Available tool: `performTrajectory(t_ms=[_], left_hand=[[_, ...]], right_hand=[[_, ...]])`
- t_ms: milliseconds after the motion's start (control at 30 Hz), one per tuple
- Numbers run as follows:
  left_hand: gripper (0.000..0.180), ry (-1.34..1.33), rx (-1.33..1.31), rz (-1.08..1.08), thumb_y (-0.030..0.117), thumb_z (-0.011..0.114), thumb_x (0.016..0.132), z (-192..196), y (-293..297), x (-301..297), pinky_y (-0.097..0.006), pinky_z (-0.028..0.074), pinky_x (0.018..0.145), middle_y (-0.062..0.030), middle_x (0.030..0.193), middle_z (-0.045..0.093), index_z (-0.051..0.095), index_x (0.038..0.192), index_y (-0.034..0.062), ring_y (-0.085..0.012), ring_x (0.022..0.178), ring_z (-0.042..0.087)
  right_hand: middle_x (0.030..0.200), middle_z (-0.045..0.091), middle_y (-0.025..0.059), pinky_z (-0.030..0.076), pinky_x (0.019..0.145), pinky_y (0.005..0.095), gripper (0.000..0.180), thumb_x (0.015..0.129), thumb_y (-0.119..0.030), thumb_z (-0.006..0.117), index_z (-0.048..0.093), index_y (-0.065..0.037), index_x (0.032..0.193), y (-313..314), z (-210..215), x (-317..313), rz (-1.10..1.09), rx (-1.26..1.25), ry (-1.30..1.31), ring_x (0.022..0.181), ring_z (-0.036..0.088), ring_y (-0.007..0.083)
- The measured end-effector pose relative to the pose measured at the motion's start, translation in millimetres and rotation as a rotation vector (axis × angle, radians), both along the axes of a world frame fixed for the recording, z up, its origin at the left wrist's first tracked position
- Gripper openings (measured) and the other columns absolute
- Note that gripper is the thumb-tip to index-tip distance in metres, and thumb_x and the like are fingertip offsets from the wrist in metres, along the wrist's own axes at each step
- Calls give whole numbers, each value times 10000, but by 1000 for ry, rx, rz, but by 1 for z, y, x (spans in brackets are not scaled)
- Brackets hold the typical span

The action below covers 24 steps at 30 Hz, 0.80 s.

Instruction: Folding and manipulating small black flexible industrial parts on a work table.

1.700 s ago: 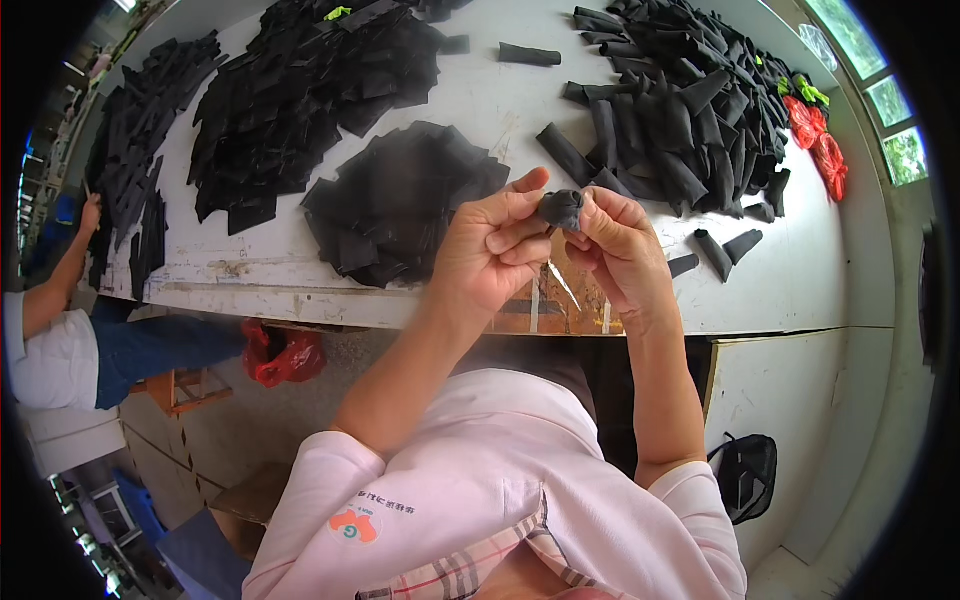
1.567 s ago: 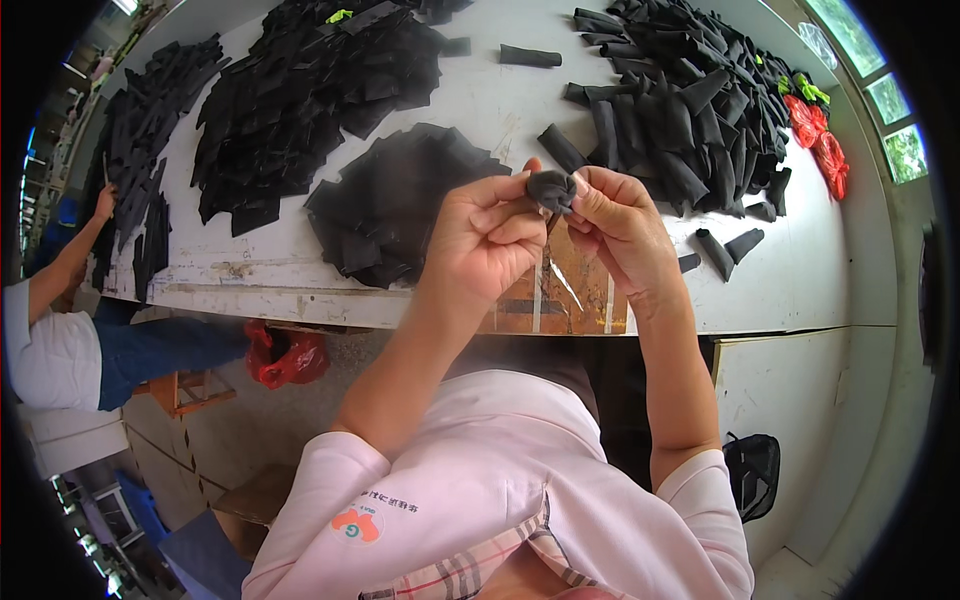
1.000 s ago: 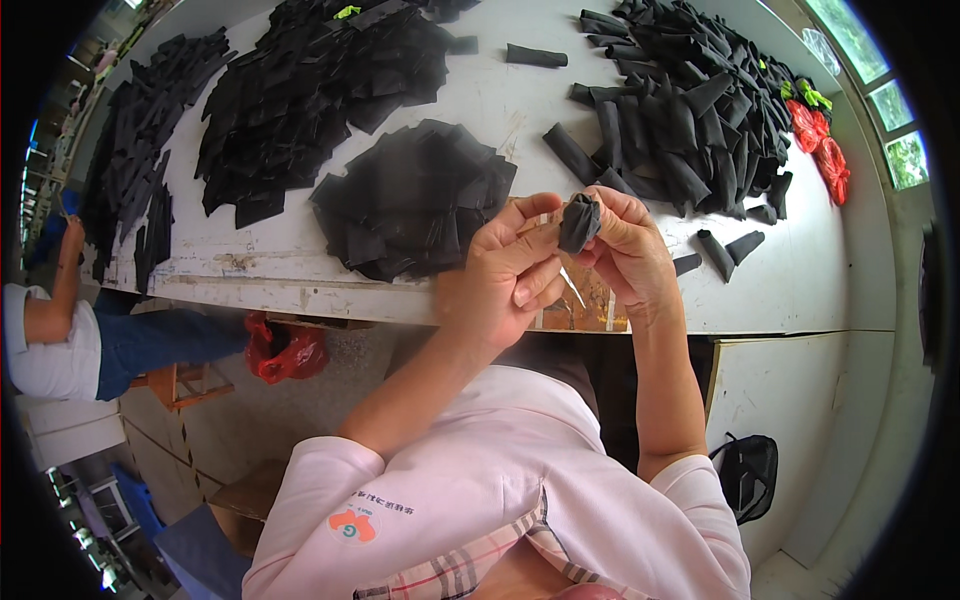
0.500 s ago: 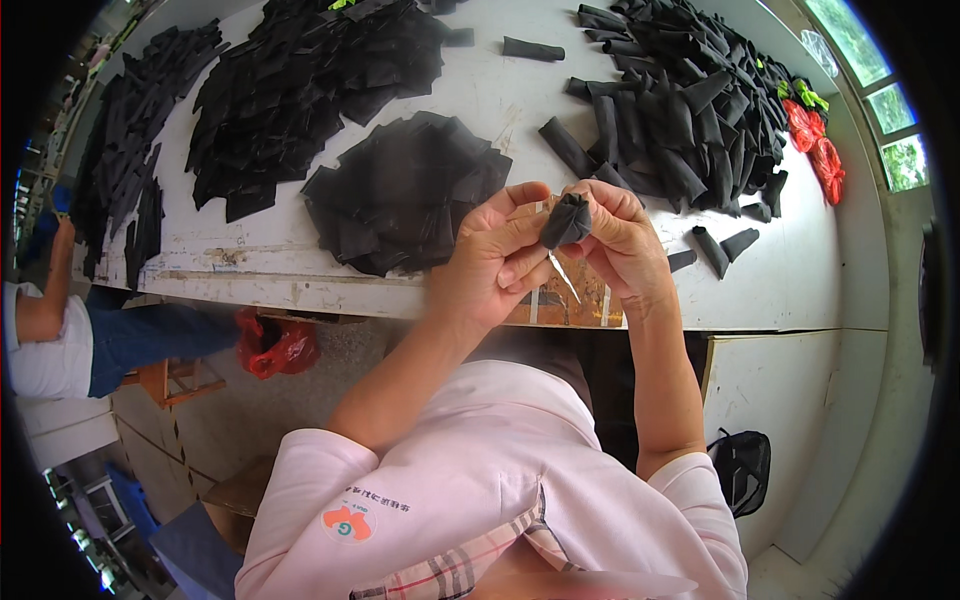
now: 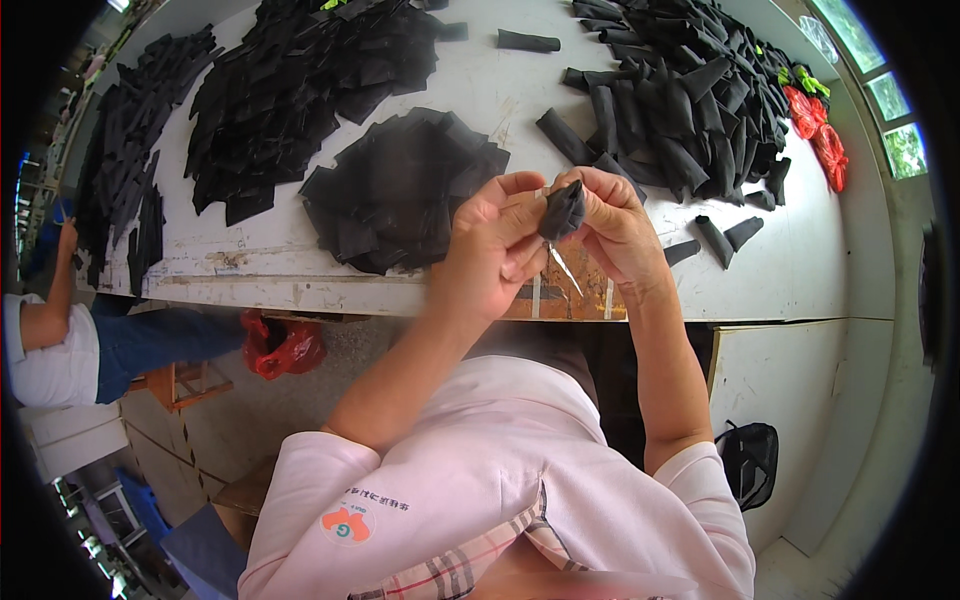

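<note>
Both hands meet above the table's front edge around a small black fabric piece (image 5: 562,212), bunched or folded over at its top. My left hand (image 5: 490,235) pinches its left side with closed fingers. On the other side, my right hand (image 5: 622,228) grips the same cloth between thumb and fingers. A thin, pointed metal tool (image 5: 566,272) sticks out below the cloth near my left fingers; its upper part is hidden, so its exact kind does not show. Just left of my left hand lies a heap of flat black fabric pieces (image 5: 400,185).
On the white table (image 5: 250,265) lie more black pieces (image 5: 270,110) at left and a pile of rolled black tubes (image 5: 690,120) at right. Red plastic bags (image 5: 828,155) sit far right. Another person's arm (image 5: 62,265) shows at left, near a red bag (image 5: 285,345) below the table.
The black piece has turned slightly between my fingers and looks narrower at its top. Both hands stay in nearly the same place, and the whole view has shifted a little.
</note>
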<state>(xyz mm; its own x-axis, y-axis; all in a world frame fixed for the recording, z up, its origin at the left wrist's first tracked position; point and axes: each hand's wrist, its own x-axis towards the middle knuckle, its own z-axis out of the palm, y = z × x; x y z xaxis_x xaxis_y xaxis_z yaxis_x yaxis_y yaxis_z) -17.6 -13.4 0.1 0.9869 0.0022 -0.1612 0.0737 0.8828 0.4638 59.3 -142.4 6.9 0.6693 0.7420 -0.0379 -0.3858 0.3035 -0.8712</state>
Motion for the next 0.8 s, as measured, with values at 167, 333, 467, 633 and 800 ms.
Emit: performTrajectory(t_ms=[167,333,467,633,800], left_hand=[[190,-63,-638,-221,71,486,850,10,11,9,-163,226,323,-79,726,588,515,1027,8,-8,331,288],[199,0,52,-47,74,557,820,2,-5,-8,-153,256,349,-46,758,589,540,1011,22,-10,386,351],[256,-285,795,324,58,586,805,14,-8,0,-147,399,540,-33,779,582,514,1039,-17,-60,598,514],[117,-546,1423,506,50,658,725,19,10,8,-211,438,568,-51,699,561,583,792,-11,-86,601,522],[123,-463,1262,502,75,653,740,9,14,5,-197,391,525,-42,646,551,560,753,-6,-76,570,481]], right_hand=[[628,493,-12,377,538,197,286,832,-291,566,551,-31,713,7,37,9,22,-153,-187,582,446,66],[631,496,-8,374,545,197,284,842,-289,551,548,-38,710,-8,-3,7,85,-22,-1,584,446,69],[649,509,-3,371,563,199,325,858,-324,520,548,-30,722,-7,0,8,-13,-91,-175,599,441,66],[616,463,16,379,551,244,440,802,-431,542,567,7,825,-11,26,-6,-347,-295,-772,592,432,117],[577,451,68,387,489,328,272,722,-257,632,513,-16,680,-9,52,-8,-235,-762,-1555,581,498,238]])
